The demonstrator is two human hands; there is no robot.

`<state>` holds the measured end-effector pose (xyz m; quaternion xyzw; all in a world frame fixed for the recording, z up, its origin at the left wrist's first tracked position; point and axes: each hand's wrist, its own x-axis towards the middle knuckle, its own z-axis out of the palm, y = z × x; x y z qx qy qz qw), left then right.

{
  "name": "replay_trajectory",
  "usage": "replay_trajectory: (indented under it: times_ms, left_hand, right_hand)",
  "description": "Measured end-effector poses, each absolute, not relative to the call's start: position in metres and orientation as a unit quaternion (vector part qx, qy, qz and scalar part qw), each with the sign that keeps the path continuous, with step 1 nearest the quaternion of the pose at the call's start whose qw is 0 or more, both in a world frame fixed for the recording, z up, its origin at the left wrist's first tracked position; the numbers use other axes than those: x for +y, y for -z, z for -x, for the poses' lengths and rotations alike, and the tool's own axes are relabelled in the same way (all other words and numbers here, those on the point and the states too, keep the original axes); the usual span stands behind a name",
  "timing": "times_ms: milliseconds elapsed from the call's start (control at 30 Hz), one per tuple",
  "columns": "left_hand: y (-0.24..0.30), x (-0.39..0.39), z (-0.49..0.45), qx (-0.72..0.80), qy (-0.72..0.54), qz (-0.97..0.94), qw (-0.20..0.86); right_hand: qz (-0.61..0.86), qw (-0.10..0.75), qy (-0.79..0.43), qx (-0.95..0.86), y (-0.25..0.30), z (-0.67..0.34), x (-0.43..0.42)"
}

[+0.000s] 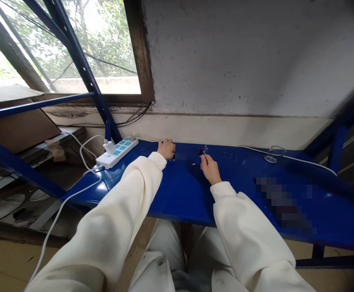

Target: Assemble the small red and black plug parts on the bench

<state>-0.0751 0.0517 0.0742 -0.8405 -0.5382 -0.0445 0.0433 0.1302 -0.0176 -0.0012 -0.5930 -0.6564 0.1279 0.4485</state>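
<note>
Pinch the likely light, stiff red piece mid-length; whether your right hand or left hand grips, I can't tell.

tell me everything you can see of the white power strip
The long, white, plastic-looking power strip lies sockets-up, slanting, on the left part of the shiny blue table. Pale blue socket faces run along it in two rows. A boxy white plug stands in it toward its near end.
</note>
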Motion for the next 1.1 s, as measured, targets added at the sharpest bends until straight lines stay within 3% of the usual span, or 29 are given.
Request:
replay_trajectory:
  times_ms: [267, 433, 600, 733, 933, 1100]
  left_hand:
    - [-0.079, 0.044, 0.073, -0.531, 0.053, 0.845, 0.047]
    - [-0.082, 0.025, 0.053, -0.456, 0.172, 0.871, 0.059]
    - [-0.062, 0.014, 0.017, -0.393, 0.225, 0.892, 0.012]
    - [-0.034, 0.016, -0.009, -0.434, 0.202, 0.878, -0.01]
    - [-0.011, 0.025, -0.032, -0.506, 0.189, 0.842, 0.009]
    - [-0.013, 0.028, -0.037, -0.511, 0.166, 0.843, 0.024]
  right_hand:
    - [0.637, 0.525, -0.075, -0.56, -0.001, -0.135, -0.018]
    - [0.645, 0.594, -0.064, -0.477, -0.003, -0.137, -0.016]
    - [0.644, 0.605, -0.084, -0.46, -0.001, -0.138, -0.011]
    - [0.643, 0.603, -0.083, -0.465, 0.002, -0.139, -0.008]
    - [0.664, 0.565, -0.097, -0.48, 0.005, -0.141, -0.006]
    - [0.716, 0.425, -0.037, -0.552, 0.007, -0.135, -0.009]
